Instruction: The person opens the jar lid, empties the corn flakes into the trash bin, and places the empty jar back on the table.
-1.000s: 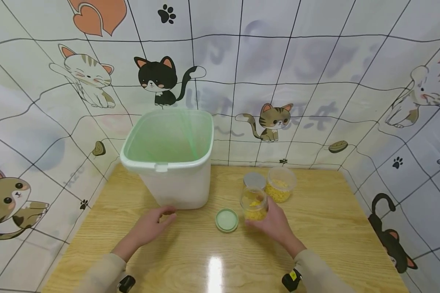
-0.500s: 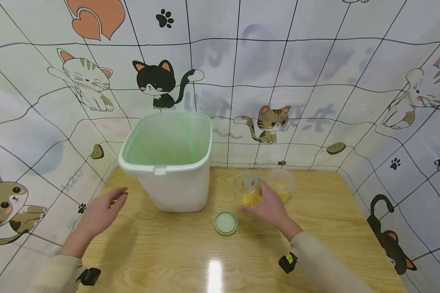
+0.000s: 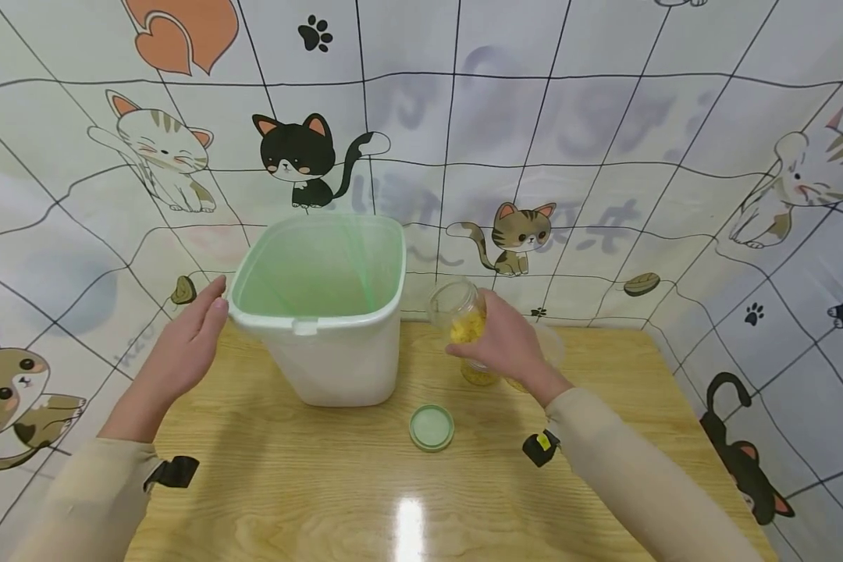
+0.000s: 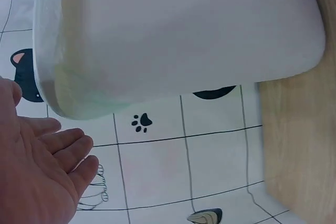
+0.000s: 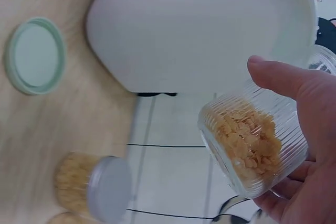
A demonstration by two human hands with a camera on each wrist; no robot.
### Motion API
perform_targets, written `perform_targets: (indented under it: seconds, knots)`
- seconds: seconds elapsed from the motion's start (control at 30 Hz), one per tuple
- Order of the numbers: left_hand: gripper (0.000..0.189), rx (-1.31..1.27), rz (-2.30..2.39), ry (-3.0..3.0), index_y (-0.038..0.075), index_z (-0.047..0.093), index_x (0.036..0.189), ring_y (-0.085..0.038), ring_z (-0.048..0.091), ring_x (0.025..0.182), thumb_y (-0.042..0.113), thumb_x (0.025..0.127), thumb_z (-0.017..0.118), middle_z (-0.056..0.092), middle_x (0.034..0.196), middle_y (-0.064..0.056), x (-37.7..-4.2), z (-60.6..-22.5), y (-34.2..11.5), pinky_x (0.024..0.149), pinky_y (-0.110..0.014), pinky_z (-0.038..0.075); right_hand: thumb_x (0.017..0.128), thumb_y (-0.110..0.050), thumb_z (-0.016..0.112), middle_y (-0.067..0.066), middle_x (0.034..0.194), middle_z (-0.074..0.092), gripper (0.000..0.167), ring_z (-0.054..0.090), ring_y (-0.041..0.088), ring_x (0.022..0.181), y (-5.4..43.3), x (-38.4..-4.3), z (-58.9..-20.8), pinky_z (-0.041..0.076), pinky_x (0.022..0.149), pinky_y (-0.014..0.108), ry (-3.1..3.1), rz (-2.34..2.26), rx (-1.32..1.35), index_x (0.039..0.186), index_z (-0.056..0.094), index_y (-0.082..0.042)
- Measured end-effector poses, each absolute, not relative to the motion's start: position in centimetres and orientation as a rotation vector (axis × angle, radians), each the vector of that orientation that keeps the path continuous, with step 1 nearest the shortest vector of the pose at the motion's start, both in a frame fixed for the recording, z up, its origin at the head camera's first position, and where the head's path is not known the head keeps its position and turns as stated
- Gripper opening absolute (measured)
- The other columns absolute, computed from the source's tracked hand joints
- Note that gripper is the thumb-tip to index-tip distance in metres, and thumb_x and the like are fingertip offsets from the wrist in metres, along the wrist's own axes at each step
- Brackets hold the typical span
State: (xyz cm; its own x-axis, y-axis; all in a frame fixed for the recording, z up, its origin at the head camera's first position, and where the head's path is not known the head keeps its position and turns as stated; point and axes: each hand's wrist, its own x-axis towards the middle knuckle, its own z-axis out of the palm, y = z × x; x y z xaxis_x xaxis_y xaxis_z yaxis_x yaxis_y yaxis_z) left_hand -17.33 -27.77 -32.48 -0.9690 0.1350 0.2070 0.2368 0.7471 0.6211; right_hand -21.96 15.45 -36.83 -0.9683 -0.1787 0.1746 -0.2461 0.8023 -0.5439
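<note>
My right hand (image 3: 509, 336) grips a clear ribbed glass jar (image 5: 252, 140) around its side. The jar has no lid on and is tilted with its mouth toward the bin; yellow flakes lie inside it. A white bin (image 3: 344, 363) with a green liner stands at the left of the table, just left of the jar. My left hand (image 3: 179, 351) is by the bin's left rim, its fingers relaxed and holding nothing. Whether its fingertips touch the rim, I cannot tell. A pale green round lid (image 3: 432, 428) lies in front of the bin.
A grey-lidded jar (image 5: 110, 190) of yellow bits stands below my right hand. Beside it, a clear tub (image 3: 552, 343) is mostly hidden by that hand. Cat-patterned walls (image 3: 421, 117) enclose the wooden table (image 3: 337, 484) at the back and sides.
My right hand has lifted the glass jar off to the upper left and tipped it toward the bin. My left hand has moved left and up to the bin's rim.
</note>
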Motion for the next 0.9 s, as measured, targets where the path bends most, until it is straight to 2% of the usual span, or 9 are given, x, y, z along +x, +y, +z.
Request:
perform_targets:
  seconds: [0.17, 0.33, 0.43, 0.57, 0.73, 0.9]
  knots:
    - [0.059, -0.36, -0.993, -2.831, 0.012, 0.01, 0.158, -0.048, 0.013, 0.148, 0.041, 0.107, 0.018, 0.012, 0.164, -0.017, -18.1, -31.8, -27.1, 0.113, -0.07, 0.015, 0.067, -0.049, 0.083, 0.006, 0.118, 0.063, 0.094, 0.063, 0.024, 0.097, 14.8, -22.5, -34.6, 0.055, 0.077, 0.041, -2.896, 0.816, 0.346, 0.14, 0.041, -0.009]
    - [0.062, -0.342, -0.993, -2.878, 0.007, 0.003, 0.157, -0.049, 0.01, 0.148, 0.04, 0.107, 0.016, 0.008, 0.163, -0.02, -18.5, -31.8, -26.7, 0.114, -0.069, 0.013, 0.066, -0.051, 0.083, 0.004, 0.108, 0.061, 0.089, 0.06, 0.022, 0.088, 14.3, -22.9, -32.7, 0.052, 0.065, 0.035, -2.927, 0.729, 0.343, 0.134, 0.044, -0.008]
    - [0.061, -0.354, -0.993, -2.888, 0.007, -0.003, 0.157, -0.048, 0.007, 0.148, 0.038, 0.107, 0.016, 0.003, 0.163, -0.02, -18.6, -32.0, -26.6, 0.116, -0.068, 0.011, 0.066, -0.05, 0.084, 0.003, 0.106, 0.06, 0.089, 0.06, 0.022, 0.087, 14.1, -23.2, -31.7, 0.051, 0.063, 0.034, -2.932, 0.69, 0.361, 0.134, 0.044, -0.009]
    - [0.061, -0.388, -0.965, -2.888, 0.004, -0.007, 0.155, -0.046, 0.003, 0.149, 0.033, 0.107, 0.014, -0.002, 0.163, -0.02, -18.7, -32.3, -26.6, 0.117, -0.066, 0.009, 0.065, -0.049, 0.084, 0.005, 0.109, 0.062, 0.092, 0.061, 0.023, 0.09, 13.5, -23.5, -30.6, 0.053, 0.067, 0.038, -2.923, 0.625, 0.41, 0.137, 0.044, -0.009]
    - [0.06, -0.364, -0.852, -2.89, 0.0, -0.004, 0.155, -0.05, 0.012, 0.147, 0.029, 0.106, 0.014, 0.007, 0.161, -0.026, -19.0, -32.5, -26.4, 0.117, -0.066, 0.014, 0.065, -0.046, 0.085, 0.008, 0.112, 0.063, 0.093, 0.061, 0.025, 0.092, 12.9, -24.1, -29.6, 0.055, 0.072, 0.041, -2.888, 0.544, 0.47, 0.138, 0.043, -0.007]
    - [0.061, -0.32, -0.805, -2.907, 0.0, -0.003, 0.155, -0.051, 0.016, 0.145, 0.03, 0.105, 0.013, 0.011, 0.16, -0.027, -18.9, -32.4, -25.8, 0.115, -0.066, 0.018, 0.066, -0.045, 0.083, 0.008, 0.111, 0.062, 0.088, 0.061, 0.027, 0.093, 12.4, -24.6, -28.5, 0.054, 0.074, 0.042, -2.889, 0.408, 0.501, 0.135, 0.044, -0.006]
